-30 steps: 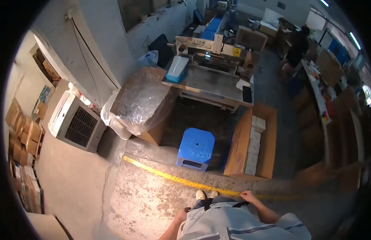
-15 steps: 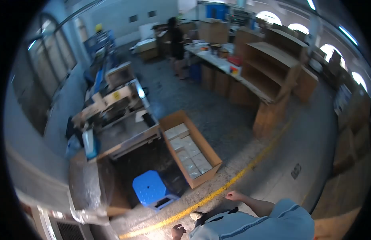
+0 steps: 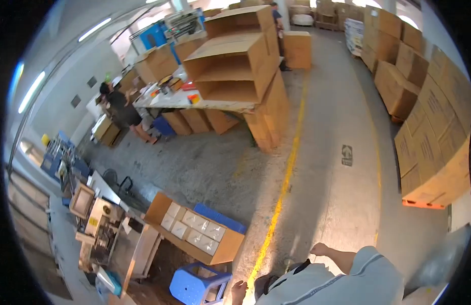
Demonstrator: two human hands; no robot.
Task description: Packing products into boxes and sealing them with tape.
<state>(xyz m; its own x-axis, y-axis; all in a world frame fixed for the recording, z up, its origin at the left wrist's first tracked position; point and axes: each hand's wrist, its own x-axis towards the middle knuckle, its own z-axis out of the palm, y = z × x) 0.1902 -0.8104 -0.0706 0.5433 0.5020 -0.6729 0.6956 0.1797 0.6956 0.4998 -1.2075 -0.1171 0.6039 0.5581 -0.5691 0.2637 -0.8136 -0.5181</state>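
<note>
My left hand (image 3: 239,291) hangs low at the bottom edge, beside the blue plastic stool (image 3: 187,287). Its fingers are loosely bent and a little apart, with nothing seen in them. In front of my body my right hand (image 3: 321,249) is curled into a loose fist over the grey floor, apart from any object, and appears to hold nothing. Past the stool, an open cardboard box (image 3: 230,248) contains several small white boxes (image 3: 197,222) in rows.
A yellow floor line (image 3: 278,203) runs ahead. Stacked cartons (image 3: 428,137) stand on a pallet at the right. Large open cartons (image 3: 228,66) top a worktable (image 3: 220,105); a person (image 3: 124,107) stands at its far left. A machine bench (image 3: 126,249) is at left. Another person (image 3: 277,25) is farther back.
My view has swung to the right, bringing the aisle and the stacked cartons into fuller view. The stool and box sit farther left relative to my body. Both hands still hang with nothing visible in them.
</note>
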